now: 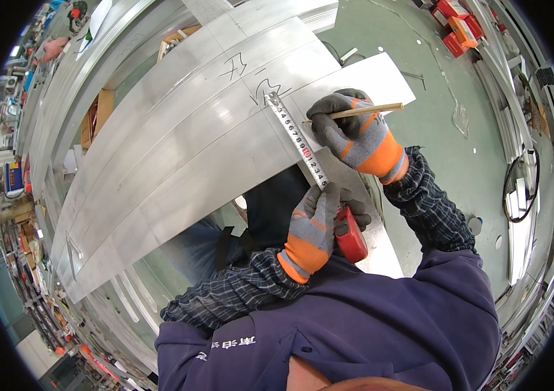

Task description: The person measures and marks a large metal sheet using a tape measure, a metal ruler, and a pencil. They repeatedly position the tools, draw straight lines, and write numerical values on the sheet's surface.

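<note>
My left hand (316, 221), in a grey and orange work glove, is closed on a tape measure whose red case (350, 236) hangs beside the fingers. Its pale blade (295, 138) runs out across a grey metal sheet (185, 150), its far end lying by some dark handwritten marks (267, 93). In my right hand (355, 133), gloved alike, a thin wooden pencil (368, 111) is pinched, its tip pointing left toward the blade. That tip sits just right of the tape, low over the sheet; whether it touches cannot be told.
A white sheet (381, 77) lies beyond my right hand. Cardboard boxes (98, 117) show beneath the sheet's left side. Red and orange boxes (459, 29) are at the far right, near long metal profiles (495, 111) and a black cable loop (523, 189). Green floor (443, 189) lies between.
</note>
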`<state>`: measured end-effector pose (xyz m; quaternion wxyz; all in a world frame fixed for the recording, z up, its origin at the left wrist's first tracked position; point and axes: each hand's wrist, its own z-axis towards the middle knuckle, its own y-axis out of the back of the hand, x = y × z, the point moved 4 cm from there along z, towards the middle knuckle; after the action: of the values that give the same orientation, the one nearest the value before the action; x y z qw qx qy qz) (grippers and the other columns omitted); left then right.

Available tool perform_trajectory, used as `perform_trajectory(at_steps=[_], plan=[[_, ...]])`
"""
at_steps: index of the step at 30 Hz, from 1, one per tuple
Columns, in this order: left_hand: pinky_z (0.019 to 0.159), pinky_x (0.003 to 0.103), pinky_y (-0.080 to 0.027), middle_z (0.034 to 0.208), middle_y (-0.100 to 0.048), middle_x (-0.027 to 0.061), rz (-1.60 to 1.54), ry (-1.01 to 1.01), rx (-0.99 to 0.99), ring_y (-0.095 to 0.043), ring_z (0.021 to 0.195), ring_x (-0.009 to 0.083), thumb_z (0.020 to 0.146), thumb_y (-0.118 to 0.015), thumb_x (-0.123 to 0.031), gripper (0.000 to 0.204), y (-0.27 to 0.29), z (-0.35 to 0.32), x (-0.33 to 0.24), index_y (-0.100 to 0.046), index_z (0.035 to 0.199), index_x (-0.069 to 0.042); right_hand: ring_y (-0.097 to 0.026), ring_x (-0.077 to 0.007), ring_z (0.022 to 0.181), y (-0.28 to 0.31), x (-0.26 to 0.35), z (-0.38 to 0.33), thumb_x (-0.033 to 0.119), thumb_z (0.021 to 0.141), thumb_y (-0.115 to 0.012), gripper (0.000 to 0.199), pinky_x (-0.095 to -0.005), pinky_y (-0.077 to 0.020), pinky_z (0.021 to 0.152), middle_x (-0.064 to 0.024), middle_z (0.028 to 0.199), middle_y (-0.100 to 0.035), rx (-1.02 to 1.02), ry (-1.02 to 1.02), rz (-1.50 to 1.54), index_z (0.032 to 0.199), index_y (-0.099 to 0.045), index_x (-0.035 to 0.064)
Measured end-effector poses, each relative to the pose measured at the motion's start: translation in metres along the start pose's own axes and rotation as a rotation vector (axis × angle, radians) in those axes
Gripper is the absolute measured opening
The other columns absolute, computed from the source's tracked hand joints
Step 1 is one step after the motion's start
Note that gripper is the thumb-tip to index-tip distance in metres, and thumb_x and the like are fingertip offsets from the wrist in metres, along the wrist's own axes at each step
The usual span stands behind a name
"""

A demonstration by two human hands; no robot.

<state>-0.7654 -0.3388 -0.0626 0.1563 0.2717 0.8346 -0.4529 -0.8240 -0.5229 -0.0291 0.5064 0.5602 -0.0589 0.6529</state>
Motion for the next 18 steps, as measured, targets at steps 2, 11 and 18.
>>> perform_trajectory(at_steps=[2, 11, 18], plan=[[0.079, 0.05, -0.066, 0.101, -0.076, 0.0213, -0.007, -0.052, 0.008, -0.078, 0.088, 0.0362, 0.112, -0.059, -0.03, 0.032, -0.007, -0.005, -0.007, -0.068, 0.117, 0.001, -0.07, -0.0262, 0.082, 0.002, 0.001, -0.001, 0.013, 0.092, -0.074, 0.014, -0.0397, -0.0546, 0.084, -0.0091, 0.089, -0.073, -0.021, -0.052, 0.053, 0.104, -0.072, 0.0063], [0.081, 0.051, -0.065, 0.1, -0.075, 0.0215, 0.016, -0.141, -0.039, -0.077, 0.09, 0.0367, 0.111, -0.059, -0.037, 0.038, 0.016, -0.019, -0.048, -0.066, 0.114, 0.0, -0.067, -0.0204, 0.079, 0.003, 0.005, 0.002, 0.007, 0.094, -0.069, 0.011, -0.0348, -0.0543, 0.073, -0.01, 0.086, -0.071, 0.031, 0.035, -0.01, 0.104, -0.069, 0.0023], [0.08, 0.051, -0.063, 0.1, -0.07, 0.0158, -0.052, -0.225, -0.164, -0.073, 0.087, 0.0338, 0.112, -0.055, -0.038, 0.036, 0.039, -0.05, -0.075, -0.061, 0.114, -0.003, -0.067, -0.0181, 0.073, 0.022, 0.034, -0.025, -0.002, 0.093, -0.062, 0.013, -0.0438, -0.054, 0.094, -0.0065, 0.085, -0.071, -0.148, 0.025, 0.064, 0.102, -0.07, 0.0041]])
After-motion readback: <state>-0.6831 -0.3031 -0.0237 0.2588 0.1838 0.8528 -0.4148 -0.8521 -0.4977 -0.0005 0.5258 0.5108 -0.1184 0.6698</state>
